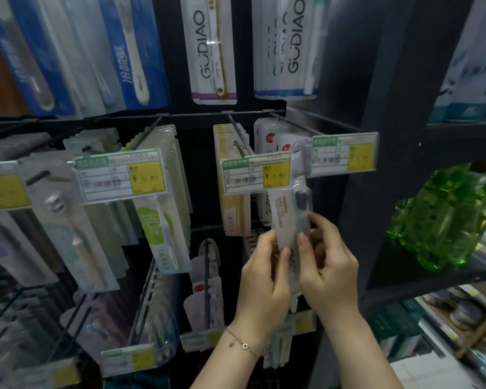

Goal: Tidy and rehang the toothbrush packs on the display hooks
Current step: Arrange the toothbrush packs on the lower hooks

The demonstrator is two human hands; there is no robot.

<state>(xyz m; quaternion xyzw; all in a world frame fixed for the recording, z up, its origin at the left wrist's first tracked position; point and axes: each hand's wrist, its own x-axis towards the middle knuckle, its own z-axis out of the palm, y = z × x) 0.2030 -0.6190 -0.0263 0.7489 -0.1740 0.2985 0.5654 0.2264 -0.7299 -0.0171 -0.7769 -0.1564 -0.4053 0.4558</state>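
Note:
Both hands hold one toothbrush pack (288, 217), a cream card with a dark-headed brush under a clear blister, upright in front of the display. My left hand (264, 270) pinches its lower left edge. My right hand (328, 265) grips its right side, fingers curled behind it. The pack's top sits just below the price tag (254, 173) at the tip of a hook (237, 136). Behind that tag hang more white packs (267, 136) on the neighbouring hook (295, 123).
Rows of hooks carry other toothbrush packs: green-white ones (163, 220) to the left, blue ones (129, 51) above, GUDIAO packs (211, 51) top centre. A dark shelf upright (376, 164) stands right, with green bottles (446, 214) beyond it.

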